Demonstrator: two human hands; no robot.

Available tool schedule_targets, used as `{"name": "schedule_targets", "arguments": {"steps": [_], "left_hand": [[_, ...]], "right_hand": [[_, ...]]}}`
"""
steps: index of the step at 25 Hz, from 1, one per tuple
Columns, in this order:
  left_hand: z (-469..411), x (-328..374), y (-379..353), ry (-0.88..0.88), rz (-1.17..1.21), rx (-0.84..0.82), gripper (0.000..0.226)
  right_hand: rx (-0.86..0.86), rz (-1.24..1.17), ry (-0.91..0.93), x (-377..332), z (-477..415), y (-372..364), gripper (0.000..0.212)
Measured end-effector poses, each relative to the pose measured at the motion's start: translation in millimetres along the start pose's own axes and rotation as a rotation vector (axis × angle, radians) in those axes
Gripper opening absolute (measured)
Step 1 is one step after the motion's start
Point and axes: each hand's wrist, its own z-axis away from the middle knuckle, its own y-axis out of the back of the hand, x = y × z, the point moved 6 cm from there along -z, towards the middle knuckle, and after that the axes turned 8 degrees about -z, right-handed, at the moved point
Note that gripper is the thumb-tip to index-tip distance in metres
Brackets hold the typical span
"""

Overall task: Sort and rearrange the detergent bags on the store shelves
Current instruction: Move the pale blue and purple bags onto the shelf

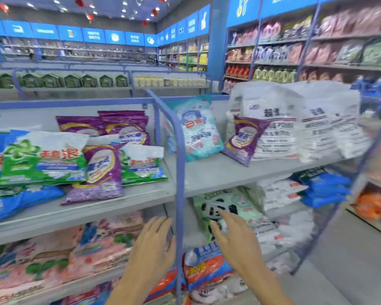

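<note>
The right hand [235, 241] and left hand [154, 245] are spread open, holding nothing, flanking the divider post [181, 172]. At the right hand's twelve o'clock lies the green panda-print bag [244, 203], under the top shelf [218, 172]. A two-handed grip on its near edge should suit its slack body.

Green-white bag [42, 159]; purple bag [101, 172]; pale green panda-print bag [227, 208]; blue shelf divider [180, 150].

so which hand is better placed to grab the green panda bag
Probably right: the right hand is open at the green panda bag; the left hand is left of the blue post.
</note>
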Motion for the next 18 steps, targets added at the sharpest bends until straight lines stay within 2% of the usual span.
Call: {"name": "schedule_targets", "arguments": {"steps": [4, 8, 12, 16, 18], "left_hand": [[-18.9, 63.0, -12.0, -0.018, 0.108, -0.019, 0.047], [-48.2, 99.1, -16.5, -0.012, 0.205, 0.021, 0.048], [-96.9, 110.5, -24.3, 0.019, 0.231, 0.047, 0.046], [-150.7, 109.1, -35.6, 0.031, 0.245, 0.056, 0.044], [-179.8, 106.7, -39.9, 0.095, 0.230, 0.073, 0.046]], "right_hand": [[0.002, -0.030, -0.127, 63.5, 2.2, 42.0, 0.059], [0.034, -0.074, -0.149, 91.7, -23.4, 68.3, 0.057], [0.051, -0.151, -0.128, 103.8, -75.4, 76.8, 0.054], [0.068, -0.201, -0.150, 120.7, -139.7, 81.6, 0.067], [0.088, -0.228, -0.169, 129.4, -171.0, 85.4, 0.070]]}}
